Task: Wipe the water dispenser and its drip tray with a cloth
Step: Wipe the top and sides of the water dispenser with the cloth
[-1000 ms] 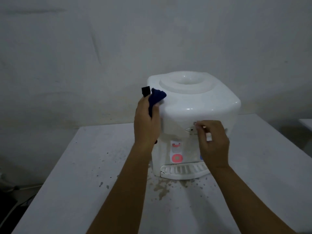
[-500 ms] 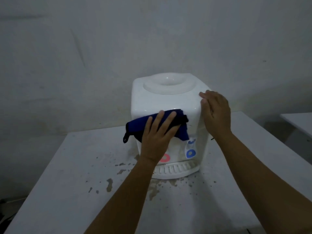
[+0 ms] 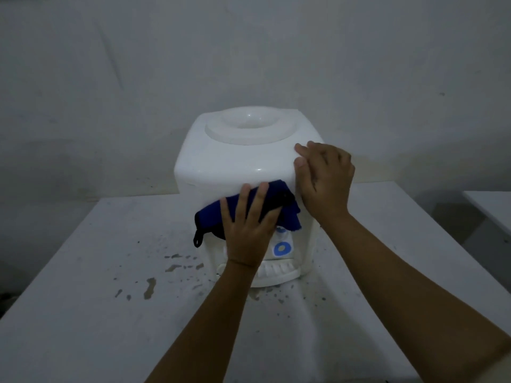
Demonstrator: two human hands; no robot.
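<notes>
A white tabletop water dispenser [image 3: 235, 161] stands on a white table [image 3: 83, 313], its round bottle seat on top. My left hand [image 3: 249, 225] presses a dark blue cloth [image 3: 210, 217] flat against the dispenser's front face with straight, spread fingers. A small loop of the cloth hangs at its left end. My right hand [image 3: 323, 181] rests on the dispenser's upper right corner, fingers lying over the edge. The ribbed drip tray [image 3: 279, 272] juts out at the base, partly hidden by my left wrist. A blue tap label [image 3: 281, 248] shows below the cloth.
Brownish stains and splashes [image 3: 166, 275] spot the table in front and to the left of the dispenser. A plain wall stands close behind. A second white surface [image 3: 489, 205] lies at the far right edge.
My left hand moved the cloth from the dispenser's left side to its front face, fingers now flat. My right hand shifted from the front panel to the upper right corner.
</notes>
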